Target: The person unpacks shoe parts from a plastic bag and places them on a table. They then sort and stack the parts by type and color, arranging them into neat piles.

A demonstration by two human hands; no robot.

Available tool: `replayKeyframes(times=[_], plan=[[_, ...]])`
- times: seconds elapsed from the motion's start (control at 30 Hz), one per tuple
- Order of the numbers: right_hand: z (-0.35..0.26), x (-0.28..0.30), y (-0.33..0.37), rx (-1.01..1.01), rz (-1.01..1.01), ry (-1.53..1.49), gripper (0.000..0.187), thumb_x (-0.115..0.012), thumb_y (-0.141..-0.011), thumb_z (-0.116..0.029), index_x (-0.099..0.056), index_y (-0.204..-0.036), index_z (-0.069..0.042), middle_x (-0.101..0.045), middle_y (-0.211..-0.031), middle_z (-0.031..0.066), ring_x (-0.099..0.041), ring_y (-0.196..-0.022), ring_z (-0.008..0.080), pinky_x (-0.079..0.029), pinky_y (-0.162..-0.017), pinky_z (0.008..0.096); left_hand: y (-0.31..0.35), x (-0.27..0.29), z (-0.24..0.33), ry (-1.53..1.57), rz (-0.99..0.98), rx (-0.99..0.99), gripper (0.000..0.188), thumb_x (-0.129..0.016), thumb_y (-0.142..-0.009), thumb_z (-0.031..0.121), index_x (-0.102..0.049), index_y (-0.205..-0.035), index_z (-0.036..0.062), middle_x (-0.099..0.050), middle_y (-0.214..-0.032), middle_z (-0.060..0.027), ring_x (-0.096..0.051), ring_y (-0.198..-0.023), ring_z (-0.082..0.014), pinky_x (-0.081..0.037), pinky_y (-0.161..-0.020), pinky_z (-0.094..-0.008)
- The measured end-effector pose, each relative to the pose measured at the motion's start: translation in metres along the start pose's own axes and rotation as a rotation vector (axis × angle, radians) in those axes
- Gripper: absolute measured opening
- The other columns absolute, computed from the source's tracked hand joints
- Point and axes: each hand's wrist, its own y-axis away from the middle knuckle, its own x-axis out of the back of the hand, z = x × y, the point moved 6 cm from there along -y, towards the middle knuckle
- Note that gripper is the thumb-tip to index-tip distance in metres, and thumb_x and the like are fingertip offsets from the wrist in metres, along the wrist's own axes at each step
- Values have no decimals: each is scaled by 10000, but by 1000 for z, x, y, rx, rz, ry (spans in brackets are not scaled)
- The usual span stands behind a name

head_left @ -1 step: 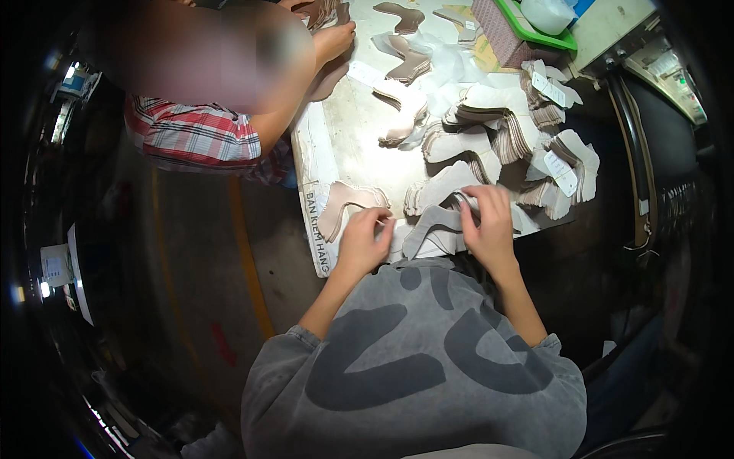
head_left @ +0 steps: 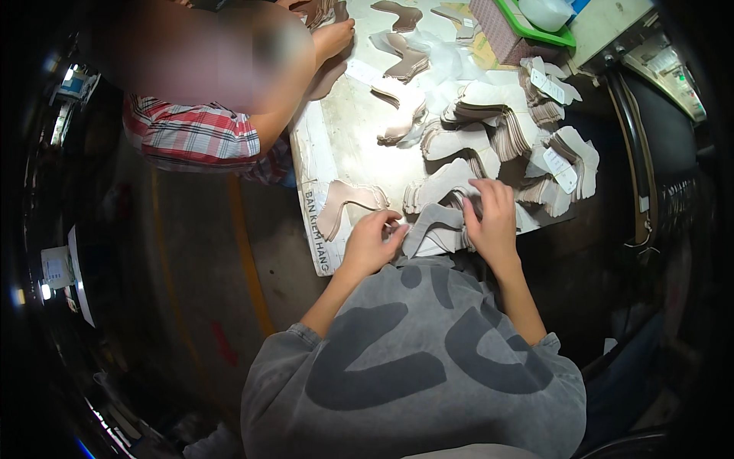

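Observation:
In front of my chest lies a curved grey cut piece (head_left: 432,221), flat and shaped like a shoe-upper part, on top of paler pieces. My right hand (head_left: 493,220) is at its right end, thumb and fingers bent round the edge there. The fingertips are partly hidden. By the left end of the grey piece is my left hand (head_left: 372,242), its fingers loosely curled with a small gap to the thumb; I see nothing held in it. A stack of light grey pieces (head_left: 436,186) sits just beyond. Left of it lies a beige stack (head_left: 344,203).
Several stacks of curved pieces (head_left: 508,130) cover the table's right side, some with white tags (head_left: 560,170). Clear plastic (head_left: 449,65) lies farther back, near a pink basket (head_left: 497,34) with a green tray (head_left: 562,37). A co-worker in a checked shirt (head_left: 199,138) works at the left edge.
My left hand has shifted slightly right, toward the grey piece, and its thumb and forefinger have come closer together. My right hand has barely moved.

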Motion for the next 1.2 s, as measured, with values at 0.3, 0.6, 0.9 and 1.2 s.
replayKeyframes(times=[0.3,0.6,0.9,1.2], plan=[[38,-13,15,-65,-32,46,470,-840,-846,-126,-692,-1279,-20,-672,-1161,148,-637,-1106,367,-528,-969,457,8,-20,-16,67,-188,149,287,-796,-954,158,-767,-1190,-2,-752,-944,-137,-701,-787,-227,-568,-769,-336],[20,11,0,-144,157,-271,362,-816,-892,-58,-703,-1227,19,-655,-1166,172,-691,-1048,332,-561,-930,391,2,-9,-8,-70,-210,37,279,-711,-983,147,-785,-1235,54,-688,-961,-162,-664,-927,-337,-537,-878,-419],[-79,-7,13,305,-106,-476,494,-788,-848,26,-663,-1324,-21,-633,-1206,179,-654,-1077,363,-561,-907,429,26,-3,29,1409,-234,386,463,-567,-1140,285,-457,-1506,22,-647,-1303,-173,-667,-1174,-248,-572,-981,-380],[-31,-16,3,208,-128,-352,503,-838,-885,-137,-645,-1329,1,-662,-1194,171,-629,-1121,363,-516,-995,445,7,40,-28,786,-63,328,260,-565,-1155,257,-632,-1261,29,-780,-1065,-67,-698,-934,-94,-545,-783,-244]])
